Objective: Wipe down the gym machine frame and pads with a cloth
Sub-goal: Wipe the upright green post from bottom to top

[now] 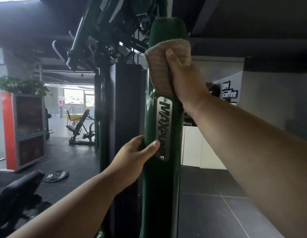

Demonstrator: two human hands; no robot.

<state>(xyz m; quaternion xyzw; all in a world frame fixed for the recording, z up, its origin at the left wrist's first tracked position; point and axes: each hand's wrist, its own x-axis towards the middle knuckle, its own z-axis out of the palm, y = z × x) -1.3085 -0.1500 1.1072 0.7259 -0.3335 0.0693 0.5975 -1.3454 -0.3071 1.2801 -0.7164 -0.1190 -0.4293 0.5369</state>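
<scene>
Up high, right hand (pixel 185 78) clamping cloth (pixel 164 66) to green post (pixel 159 186), left hand (pixel 134 157) gripping lower

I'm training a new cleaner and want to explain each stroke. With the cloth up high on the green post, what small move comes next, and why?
Probably slide the cloth down the green post toward the metal nameplate. The right hand grips the cloth round the post just above the plate, near the top, while the left hand holds the post lower down, so the length below looks unwiped.
</scene>
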